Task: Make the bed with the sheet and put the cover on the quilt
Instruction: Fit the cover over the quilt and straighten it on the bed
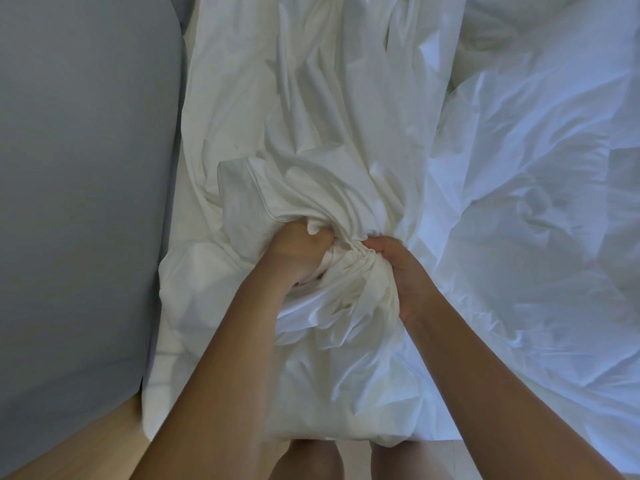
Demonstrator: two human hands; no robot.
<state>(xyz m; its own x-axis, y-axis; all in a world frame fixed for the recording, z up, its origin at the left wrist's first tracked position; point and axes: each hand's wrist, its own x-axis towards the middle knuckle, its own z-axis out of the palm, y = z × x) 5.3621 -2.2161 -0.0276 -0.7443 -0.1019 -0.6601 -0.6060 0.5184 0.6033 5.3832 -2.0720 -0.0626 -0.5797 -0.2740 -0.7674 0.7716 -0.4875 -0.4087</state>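
at the bottom edge of the frame are the person's bare legs, and the wooden floor is in the lower left corner. both forearms reach up to the middle. there the left hand and the right hand are close together, each with its fingers curled tight around the same gathered bunch of the white cover. the cover runs on, wrinkled, to the top centre. the puffy quilt fills the right side. a grey surface fills the left.
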